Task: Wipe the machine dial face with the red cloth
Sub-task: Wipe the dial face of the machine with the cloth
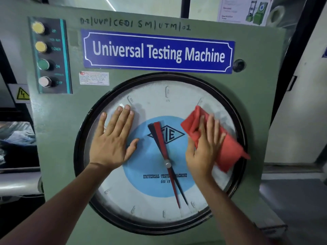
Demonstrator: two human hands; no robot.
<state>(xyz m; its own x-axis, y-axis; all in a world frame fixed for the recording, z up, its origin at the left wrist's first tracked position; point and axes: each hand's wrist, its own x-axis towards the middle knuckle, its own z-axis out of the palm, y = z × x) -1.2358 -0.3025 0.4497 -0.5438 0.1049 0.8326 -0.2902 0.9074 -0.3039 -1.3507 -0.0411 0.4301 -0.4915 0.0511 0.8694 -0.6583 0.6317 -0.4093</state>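
Two bare forearms reach up from the bottom edge toward the dial face [150, 200] of a green machine [58, 138]. At far left, a button panel [50, 55] carries two yellow, one green and one white knob. Next, the left hand [113, 138] lies flat and open on the glass, fingers spread, holding nothing. Red and black pointers [165, 152] cross the blue centre. Further right, the right hand [205, 147] presses the red cloth [228, 152] flat against the dial's right side; the cloth bunches above the fingers and trails out beyond them over the black rim [79, 147].
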